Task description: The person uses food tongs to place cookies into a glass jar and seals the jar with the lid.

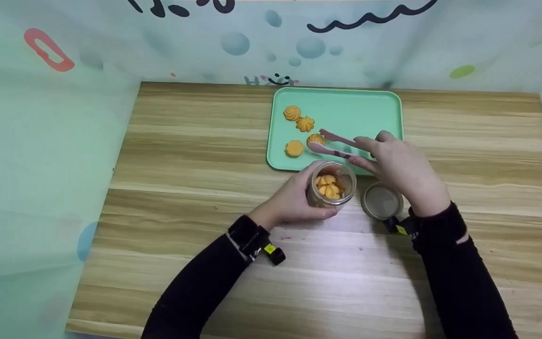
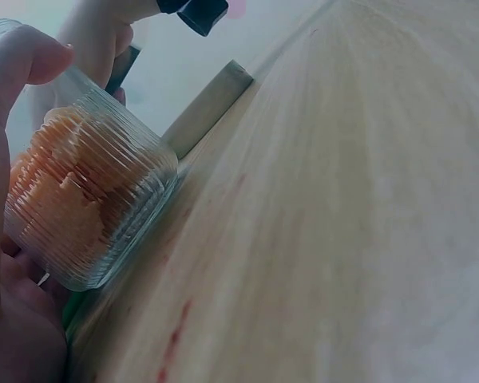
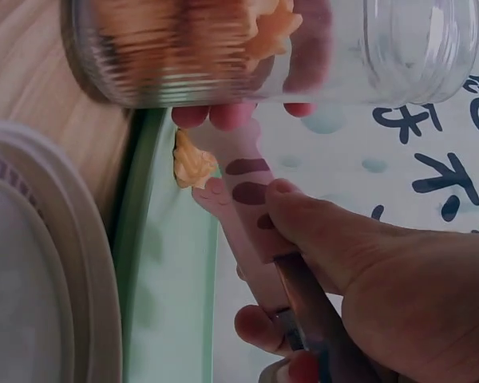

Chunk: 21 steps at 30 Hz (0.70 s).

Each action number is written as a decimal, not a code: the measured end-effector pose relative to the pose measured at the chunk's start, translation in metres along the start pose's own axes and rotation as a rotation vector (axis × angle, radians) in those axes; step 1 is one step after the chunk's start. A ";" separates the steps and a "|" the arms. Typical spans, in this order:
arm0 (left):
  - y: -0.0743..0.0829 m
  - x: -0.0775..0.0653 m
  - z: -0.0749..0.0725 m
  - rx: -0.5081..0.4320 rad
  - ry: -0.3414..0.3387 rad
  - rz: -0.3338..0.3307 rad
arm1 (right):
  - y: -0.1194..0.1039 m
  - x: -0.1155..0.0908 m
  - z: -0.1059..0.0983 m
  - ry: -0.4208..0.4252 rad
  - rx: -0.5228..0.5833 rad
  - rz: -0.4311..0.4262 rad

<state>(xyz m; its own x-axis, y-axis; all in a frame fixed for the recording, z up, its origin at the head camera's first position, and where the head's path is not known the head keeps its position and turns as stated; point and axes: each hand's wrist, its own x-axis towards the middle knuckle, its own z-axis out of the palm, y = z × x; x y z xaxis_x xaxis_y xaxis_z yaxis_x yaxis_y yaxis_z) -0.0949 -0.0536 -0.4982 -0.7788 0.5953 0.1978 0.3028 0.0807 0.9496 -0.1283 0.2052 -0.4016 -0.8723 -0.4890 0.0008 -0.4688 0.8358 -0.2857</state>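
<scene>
A ribbed glass jar with several swirl cookies inside is gripped by my left hand, its mouth facing up. In the left wrist view the jar leans beside my thumb. My right hand holds pink tongs, their tips spread apart over the tray. One tip is at a cookie on the green tray; whether it touches, I cannot tell. Three other cookies lie on the tray's left part. In the right wrist view the tongs sit between thumb and fingers.
The jar's round lid lies on the wooden table, right of the jar and below my right hand. Behind the tray a printed cloth backdrop rises at the table's back edge.
</scene>
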 end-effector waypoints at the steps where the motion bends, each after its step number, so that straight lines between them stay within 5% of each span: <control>1: 0.000 0.000 0.000 -0.002 -0.002 -0.003 | 0.000 0.001 -0.001 -0.016 0.000 -0.003; 21: 0.000 0.001 0.000 -0.008 -0.005 -0.005 | -0.011 0.031 -0.024 -0.179 -0.053 -0.006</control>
<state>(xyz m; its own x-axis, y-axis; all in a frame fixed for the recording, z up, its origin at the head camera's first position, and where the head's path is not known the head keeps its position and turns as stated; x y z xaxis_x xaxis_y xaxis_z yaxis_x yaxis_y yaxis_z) -0.0956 -0.0533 -0.4978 -0.7777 0.5987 0.1916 0.2945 0.0776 0.9525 -0.1537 0.1870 -0.3752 -0.8329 -0.5267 -0.1696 -0.4847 0.8424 -0.2356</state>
